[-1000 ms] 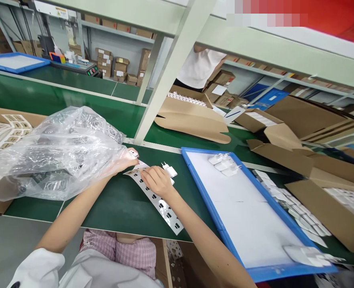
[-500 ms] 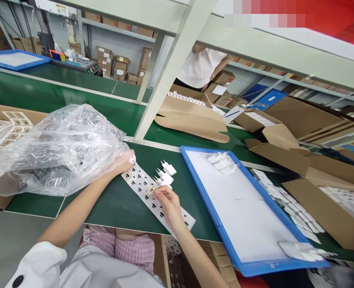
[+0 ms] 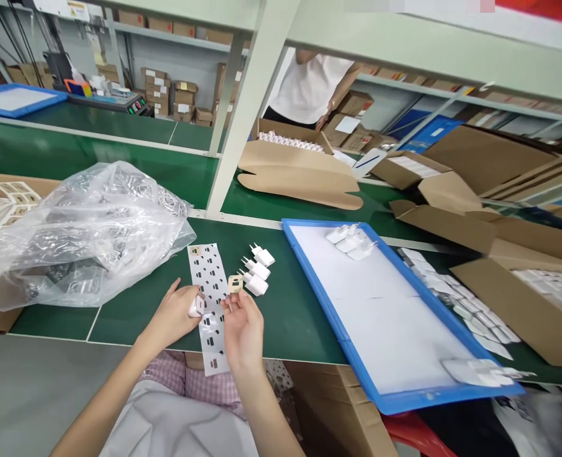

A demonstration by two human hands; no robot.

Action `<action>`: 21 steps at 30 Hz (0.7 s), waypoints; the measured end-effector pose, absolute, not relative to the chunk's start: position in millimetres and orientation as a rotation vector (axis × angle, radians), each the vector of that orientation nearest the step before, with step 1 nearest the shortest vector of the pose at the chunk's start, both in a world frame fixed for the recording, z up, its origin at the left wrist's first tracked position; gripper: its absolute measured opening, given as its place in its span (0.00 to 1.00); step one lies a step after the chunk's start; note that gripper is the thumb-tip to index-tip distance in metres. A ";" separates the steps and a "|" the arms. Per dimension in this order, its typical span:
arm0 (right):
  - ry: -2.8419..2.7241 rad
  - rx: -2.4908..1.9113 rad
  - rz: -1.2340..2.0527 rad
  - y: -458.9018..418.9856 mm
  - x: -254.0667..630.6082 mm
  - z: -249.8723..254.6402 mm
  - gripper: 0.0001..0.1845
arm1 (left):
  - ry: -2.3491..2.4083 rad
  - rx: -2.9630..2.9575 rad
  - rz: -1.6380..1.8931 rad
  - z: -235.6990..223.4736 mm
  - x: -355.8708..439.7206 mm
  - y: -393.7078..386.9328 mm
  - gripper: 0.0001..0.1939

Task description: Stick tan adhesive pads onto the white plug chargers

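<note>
My left hand (image 3: pixel 174 315) is closed on a white charger plug (image 3: pixel 197 306), just left of a sticker sheet (image 3: pixel 210 346). That sheet is a white strip with small dark cutouts, lying on the green bench and reaching over its front edge. Pinched in my right hand (image 3: pixel 244 327) is a small tan sticker (image 3: pixel 235 284) with a dark opening, held above the sheet's right edge. Another tan sticker (image 3: pixel 195 251) shows at the sheet's far end. Several white chargers (image 3: pixel 256 270) with pins lie in a row beyond my right hand.
A blue-rimmed white tray (image 3: pixel 316 298) holds several chargers, right of my hands. A clear plastic bag (image 3: pixel 113 222) bulges at the left, by a box of sticker sheets (image 3: pixel 16 197). Open cartons (image 3: pixel 523 317) stand at the right. Behind the frame post (image 3: pixel 242 114) stands another person (image 3: pixel 309 89).
My left hand has come nearer from the sheet's far end, bringing the charger. The sheet has turned more upright in view. My right hand has lifted the tan sticker off the sheet.
</note>
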State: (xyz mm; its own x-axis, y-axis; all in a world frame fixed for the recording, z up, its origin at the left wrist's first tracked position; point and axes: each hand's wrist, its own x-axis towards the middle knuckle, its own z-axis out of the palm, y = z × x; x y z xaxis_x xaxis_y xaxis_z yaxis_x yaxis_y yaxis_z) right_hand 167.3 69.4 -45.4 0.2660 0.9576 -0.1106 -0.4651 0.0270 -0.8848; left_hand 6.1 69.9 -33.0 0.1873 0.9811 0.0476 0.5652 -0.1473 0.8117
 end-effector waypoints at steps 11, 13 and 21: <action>-0.842 -0.885 1.339 5.3 198.3 23.4 0.19 | 0.957 1.491 1.119 -3.7 31.9 26.7 0.18; -0.943 -0.842 1.350 -2.7 198.7 32.7 0.18 | 0.768 1.389 1.174 -2.0 40.3 14.1 0.22; -0.973 -0.891 1.248 -14.5 195.0 30.6 0.14 | 0.880 1.656 1.424 0.3 48.3 1.4 0.19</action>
